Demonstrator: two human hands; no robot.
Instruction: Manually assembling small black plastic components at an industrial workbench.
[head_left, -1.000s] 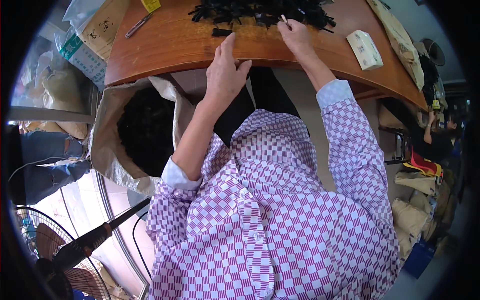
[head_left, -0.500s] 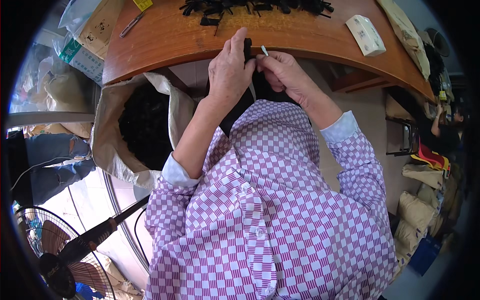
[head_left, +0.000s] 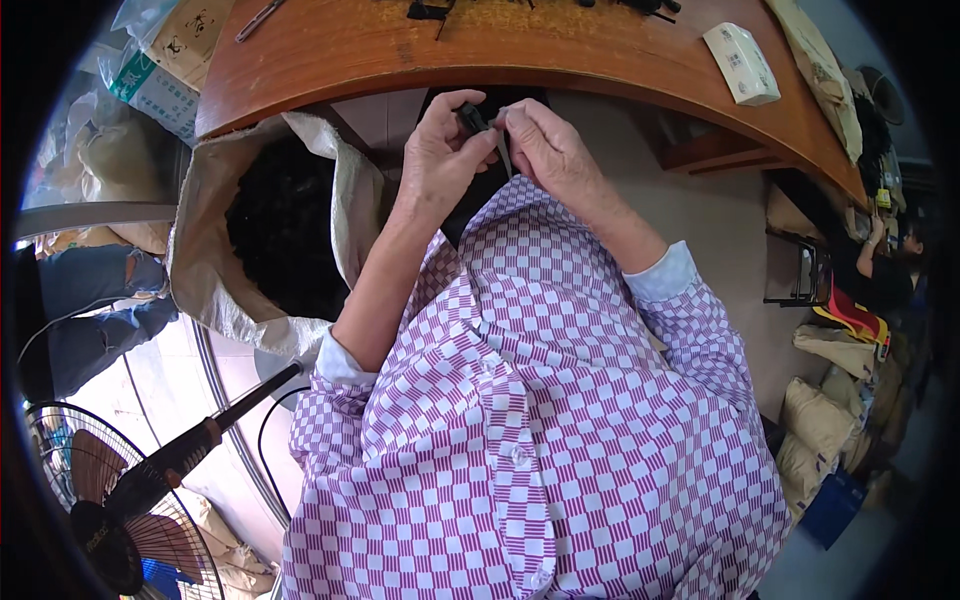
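Close together, just off the table's near edge, my two hands work over my lap. A small black plastic-looking part point(head_left: 471, 119) is pinched between the thumb and fingers of my left hand point(head_left: 436, 160). My right hand point(head_left: 548, 150) meets it from the right side, its thumb and fingertips pressed together; what they grip is hidden. More black parts point(head_left: 428, 12) lie on the wooden table point(head_left: 480, 48) at the top of the view, partly cut off. To the left of my left forearm, an open white woven sack point(head_left: 200, 240) holds a dark mass of black pieces point(head_left: 285, 225).
A white tissue pack point(head_left: 742, 65) rests on the table's right side, a pen-like tool point(head_left: 258, 20) at its left. A standing fan point(head_left: 120, 520) is at lower left, near a person's jeans point(head_left: 95, 310). Another person point(head_left: 880, 255) is at far right, above piled brown bags point(head_left: 820, 420).
Both hands have come down toward my lap, away from the table edge. My left fingers now curl around the black part. The small whitish piece by my right fingers no longer shows.
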